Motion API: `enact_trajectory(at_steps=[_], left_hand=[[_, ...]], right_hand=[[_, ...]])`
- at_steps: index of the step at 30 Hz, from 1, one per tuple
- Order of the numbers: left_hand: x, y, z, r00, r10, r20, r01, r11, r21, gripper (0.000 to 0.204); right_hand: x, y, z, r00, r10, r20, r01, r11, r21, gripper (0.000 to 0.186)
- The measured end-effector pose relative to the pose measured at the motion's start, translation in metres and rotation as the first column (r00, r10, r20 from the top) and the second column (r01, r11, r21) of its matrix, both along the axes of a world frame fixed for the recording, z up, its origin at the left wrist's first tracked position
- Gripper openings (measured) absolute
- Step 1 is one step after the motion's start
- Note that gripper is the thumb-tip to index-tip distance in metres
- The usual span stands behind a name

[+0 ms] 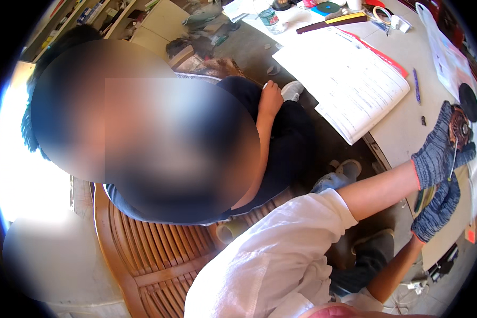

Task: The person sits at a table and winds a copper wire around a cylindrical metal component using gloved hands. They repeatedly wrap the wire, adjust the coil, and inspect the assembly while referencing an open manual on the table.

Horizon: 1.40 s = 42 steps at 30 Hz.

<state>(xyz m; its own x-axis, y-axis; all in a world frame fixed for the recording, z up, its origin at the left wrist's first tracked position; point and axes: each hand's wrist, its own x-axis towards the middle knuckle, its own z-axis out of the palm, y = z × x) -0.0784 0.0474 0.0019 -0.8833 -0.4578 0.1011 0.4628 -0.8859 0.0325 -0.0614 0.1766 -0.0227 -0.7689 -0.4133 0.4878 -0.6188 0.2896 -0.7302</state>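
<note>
Both my hands wear grey knitted gloves and are at the table's right side. My left hand (433,146) is closed around a round, copper-coloured motor part (459,127) with a metal centre. Just below it, my right hand (439,209) is closed on a thin screwdriver (455,156), whose shaft points up to the motor part's edge. Most of the screwdriver's handle is hidden by the glove. Beyond the motor part is a flat black disc (468,102).
Papers (350,79) over a red folder hang past the table edge. A purple pen (417,86), a small dark piece (423,121), a tape roll (381,15) and a bottle (269,20) lie or stand on the table (389,138). On my left, another person sits on a slatted wooden bench (148,259).
</note>
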Motion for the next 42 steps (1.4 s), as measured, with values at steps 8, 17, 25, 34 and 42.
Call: enact_trajectory(at_steps=[8,17,25,34,42], left_hand=[[-0.012,0.013,0.003,0.977,0.060,0.206,-0.062,0.998,0.004,0.067],[-0.005,0.014,-0.001,0.964,0.132,0.230,-0.130,0.991,-0.024,0.046],[-0.001,0.013,0.005,0.932,0.140,0.334,-0.150,0.989,0.002,0.049],[0.009,0.013,-0.005,0.914,0.193,0.356,-0.153,0.979,-0.138,0.042],[0.001,0.012,-0.001,0.937,0.234,0.261,-0.222,0.972,-0.076,0.031]], right_hand=[[-0.017,0.014,-0.046,0.997,-0.028,-0.068,0.027,1.000,-0.010,0.032],[-0.033,0.022,-0.085,0.982,0.120,0.148,-0.122,0.993,0.002,0.046],[-0.034,0.018,-0.082,0.984,0.157,-0.089,-0.141,0.976,0.166,0.035],[-0.011,0.014,-0.062,0.971,0.240,-0.013,-0.235,0.958,0.163,0.049],[-0.006,0.009,-0.063,0.972,0.219,-0.084,-0.198,0.958,0.209,0.045]])
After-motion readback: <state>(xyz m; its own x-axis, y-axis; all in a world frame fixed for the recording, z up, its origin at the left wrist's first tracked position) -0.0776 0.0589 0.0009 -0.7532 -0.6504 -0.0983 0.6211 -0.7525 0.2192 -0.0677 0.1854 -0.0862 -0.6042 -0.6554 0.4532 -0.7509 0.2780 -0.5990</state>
